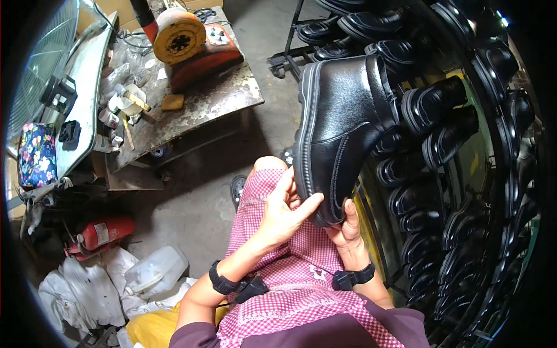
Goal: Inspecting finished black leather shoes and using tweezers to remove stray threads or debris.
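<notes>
A shiny black leather boot with a ridged sole is held up before me, its toe pointing down toward my lap and its sole edge facing left. My left hand grips the toe end from the left, thumb against the upper's lower edge and fingers at the sole. On the other side of the toe, my right hand supports the boot, its thumb raised along the leather and the other fingers hidden beneath. Both wrists wear black bands. A pink checked apron covers my lap under the hands.
To the right, a rack carries rows of black boots. At the upper left stands a worn table with an orange machine and yellow wheel, cups and a small block. A fan, red extinguisher, clear plastic container and cloths lie left.
</notes>
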The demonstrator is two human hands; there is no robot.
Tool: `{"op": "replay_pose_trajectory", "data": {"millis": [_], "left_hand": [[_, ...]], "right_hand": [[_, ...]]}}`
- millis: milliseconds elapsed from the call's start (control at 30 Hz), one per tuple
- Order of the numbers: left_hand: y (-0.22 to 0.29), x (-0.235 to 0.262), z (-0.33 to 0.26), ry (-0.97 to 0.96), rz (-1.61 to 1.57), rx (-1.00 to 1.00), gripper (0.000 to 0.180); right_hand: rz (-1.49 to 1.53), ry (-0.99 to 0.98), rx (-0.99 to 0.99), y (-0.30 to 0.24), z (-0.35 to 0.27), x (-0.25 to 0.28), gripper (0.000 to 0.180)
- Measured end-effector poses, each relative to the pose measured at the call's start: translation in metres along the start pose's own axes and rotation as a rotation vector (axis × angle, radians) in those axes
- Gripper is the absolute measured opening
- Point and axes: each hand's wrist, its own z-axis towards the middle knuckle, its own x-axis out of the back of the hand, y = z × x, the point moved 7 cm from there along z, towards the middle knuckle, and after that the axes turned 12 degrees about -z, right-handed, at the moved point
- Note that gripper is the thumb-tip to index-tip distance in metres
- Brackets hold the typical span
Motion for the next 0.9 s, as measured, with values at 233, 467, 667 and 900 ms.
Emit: {"op": "replay_pose_trajectory", "data": {"millis": [233, 467, 667, 900], "left_hand": [[0.006, 0.011, 0.010, 0.153, -0.021, -0.006, 0.041], [0.009, 0.039, 0.016, 0.277, 0.065, -0.039, 0.024], [0.002, 0.069, 0.018, 0.294, 0.216, -0.102, 0.026], [0.006, 0.076, 0.020, 0.213, 0.072, -0.246, 0.095]], "right_hand": [[0.034, -0.039, -0.044, 0.005, 0.010, -0.008, 0.068], [-0.023, -0.019, -0.061, 0.007, 0.018, -0.016, 0.062], [-0.153, 0.028, 0.008, 0.003, 0.030, -0.031, 0.066], [-0.375, -0.069, 0.206, -0.007, 0.036, -0.061, 0.075]]}}
